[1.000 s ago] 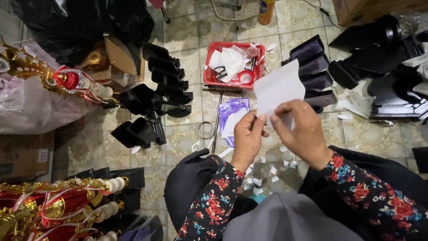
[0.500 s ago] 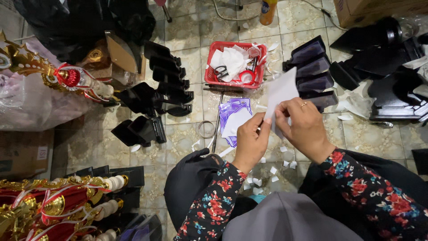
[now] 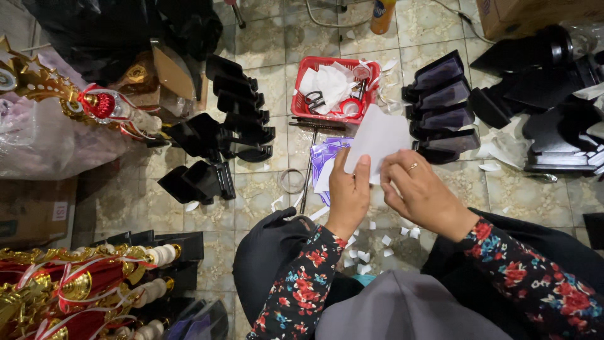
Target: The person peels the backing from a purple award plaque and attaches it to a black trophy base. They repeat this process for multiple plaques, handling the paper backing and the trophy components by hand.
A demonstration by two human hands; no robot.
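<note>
I hold a white paper sheet [image 3: 379, 137] above the tiled floor with both hands. My left hand [image 3: 348, 194] pinches its lower left edge between thumb and fingers. My right hand [image 3: 420, 191], with a ring on one finger, grips the sheet's lower right edge close beside the left. Small white paper scraps [image 3: 377, 242] lie scattered on the floor under my hands. Below the sheet rests a purple sheet [image 3: 327, 165] on the tiles.
A red basket [image 3: 304, 107] with scissors, tape and white paper sits ahead. Black trophy bases stand in rows at left [image 3: 239, 110] and right [image 3: 440, 104]. Gold and red trophies [image 3: 75, 283] lie at lower left. A tape ring [image 3: 292, 181] and a thin rod [image 3: 308, 173] lie on the floor.
The white sheet has been lowered and turned slightly between my hands. Both hands have stayed on its lower edge, shifting a little left.
</note>
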